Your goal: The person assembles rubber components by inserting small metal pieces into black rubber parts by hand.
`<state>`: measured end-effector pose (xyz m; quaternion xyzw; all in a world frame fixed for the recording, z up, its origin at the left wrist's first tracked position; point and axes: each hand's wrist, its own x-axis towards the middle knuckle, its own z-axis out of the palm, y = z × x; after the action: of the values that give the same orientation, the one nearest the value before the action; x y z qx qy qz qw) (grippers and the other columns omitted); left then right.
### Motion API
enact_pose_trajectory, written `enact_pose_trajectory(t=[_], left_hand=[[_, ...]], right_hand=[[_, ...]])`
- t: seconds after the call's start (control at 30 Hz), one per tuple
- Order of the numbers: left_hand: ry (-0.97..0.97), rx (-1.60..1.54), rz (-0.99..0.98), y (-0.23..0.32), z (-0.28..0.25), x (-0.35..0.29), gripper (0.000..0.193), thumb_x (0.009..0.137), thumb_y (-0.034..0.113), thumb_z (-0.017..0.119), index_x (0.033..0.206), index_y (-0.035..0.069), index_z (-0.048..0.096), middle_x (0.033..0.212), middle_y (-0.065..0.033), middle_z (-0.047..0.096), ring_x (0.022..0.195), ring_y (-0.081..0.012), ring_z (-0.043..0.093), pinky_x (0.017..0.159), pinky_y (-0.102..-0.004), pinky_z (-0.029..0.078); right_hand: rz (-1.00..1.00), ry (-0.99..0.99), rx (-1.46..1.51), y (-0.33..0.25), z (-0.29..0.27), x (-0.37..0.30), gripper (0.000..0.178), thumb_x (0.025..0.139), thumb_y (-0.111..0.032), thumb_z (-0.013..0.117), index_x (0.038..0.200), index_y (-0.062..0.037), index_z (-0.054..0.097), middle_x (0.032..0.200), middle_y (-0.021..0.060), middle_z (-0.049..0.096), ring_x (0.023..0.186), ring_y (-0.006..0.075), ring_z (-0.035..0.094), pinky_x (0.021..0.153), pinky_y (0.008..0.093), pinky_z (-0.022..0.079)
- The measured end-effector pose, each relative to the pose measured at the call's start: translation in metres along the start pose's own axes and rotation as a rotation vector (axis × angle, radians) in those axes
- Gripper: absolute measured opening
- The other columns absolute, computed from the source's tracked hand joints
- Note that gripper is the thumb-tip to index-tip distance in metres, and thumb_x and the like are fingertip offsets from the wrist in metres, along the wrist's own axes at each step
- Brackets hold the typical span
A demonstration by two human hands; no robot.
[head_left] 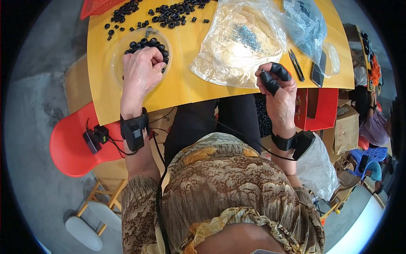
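On the left of the table, my left hand (144,70) reaches into a clear round plastic tub (117,63). Its fingers are curled down among black round knob-like parts (146,42), and its fingertips are partly hidden. My right hand (277,82) is raised at the table's near edge, with black coverings on the thumb and a finger. Between those tips it pinches a small shiny metal piece (262,70), too small to name. Just beyond this hand, an opened clear plastic bag (211,63) carries a pile of small silvery metal pieces (246,37).
More black parts (171,17) lie loose at the far left, near a red basket (95,7). A second bag of metal pieces (305,31), tweezers (297,64) and a dark phone (318,70) are on the right. A red stool (72,144) holds cabled devices; cords run from my wrists.
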<state>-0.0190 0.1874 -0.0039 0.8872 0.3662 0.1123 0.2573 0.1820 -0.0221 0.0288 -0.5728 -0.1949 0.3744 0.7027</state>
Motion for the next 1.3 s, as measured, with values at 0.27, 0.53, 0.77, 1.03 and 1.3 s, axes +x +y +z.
enact_pose_trajectory(t=[0.27, 0.53, 0.77, 1.03, 1.3], left_hand=[[0.071, -0.028, 0.048, 0.005, 0.011, 0.011, 0.013, 0.063, 0.008, 0.068, 0.068, 0.005, 0.057, 0.066, -0.0036, 0.055, 0.065, -0.0211, 0.054, 0.064, -0.0335, 0.033], [0.193, -0.489, -0.006, 0.020, -0.010, -0.004, 0.007, 0.070, -0.001, 0.059, 0.077, 0.002, 0.059, 0.068, -0.0036, 0.058, 0.067, -0.0100, 0.055, 0.069, -0.0219, 0.040], [-0.078, -1.512, 0.139, 0.058, 0.012, -0.041, 0.017, 0.076, 0.001, 0.055, 0.092, -0.003, 0.054, 0.085, -0.0055, 0.057, 0.077, -0.0100, 0.053, 0.073, -0.0221, 0.042], [-0.176, -1.207, 0.006, 0.100, 0.035, -0.058, 0.014, 0.073, -0.003, 0.059, 0.086, -0.003, 0.055, 0.077, -0.0040, 0.057, 0.067, -0.0083, 0.053, 0.061, -0.0198, 0.042], [0.074, -1.261, 0.137, 0.115, 0.042, -0.064, 0.013, 0.075, -0.005, 0.062, 0.087, -0.003, 0.055, 0.080, -0.0050, 0.056, 0.070, -0.0076, 0.053, 0.063, -0.0199, 0.044]], right_hand=[[0.022, -0.030, -0.079, 0.004, 0.006, -0.005, 0.016, 0.079, 0.004, 0.057, 0.092, -0.0050, 0.063, 0.080, 0.0036, 0.063, 0.064, 0.0065, 0.054, 0.052, 0.0171, 0.037], [0.045, 0.005, -0.018, 0.005, 0.003, -0.017, 0.015, 0.078, 0.003, 0.059, 0.091, -0.0037, 0.063, 0.080, 0.0029, 0.063, 0.064, 0.0070, 0.054, 0.053, 0.0178, 0.038], [0.010, -0.147, 0.063, -0.005, 0.020, -0.030, 0.017, 0.076, 0.008, 0.059, 0.090, -0.0017, 0.061, 0.084, 0.0037, 0.061, 0.070, 0.0084, 0.057, 0.057, 0.0181, 0.043], [-0.282, -0.358, -0.219, 0.000, 0.026, -0.034, 0.024, 0.074, 0.013, 0.058, 0.092, -0.0022, 0.060, 0.090, 0.0050, 0.056, 0.083, 0.0136, 0.056, 0.073, 0.0237, 0.044], [-0.167, -0.292, -0.124, 0.006, 0.023, -0.043, 0.020, 0.075, 0.011, 0.060, 0.092, -0.0002, 0.059, 0.090, 0.0045, 0.057, 0.082, 0.0117, 0.056, 0.072, 0.0235, 0.045]])
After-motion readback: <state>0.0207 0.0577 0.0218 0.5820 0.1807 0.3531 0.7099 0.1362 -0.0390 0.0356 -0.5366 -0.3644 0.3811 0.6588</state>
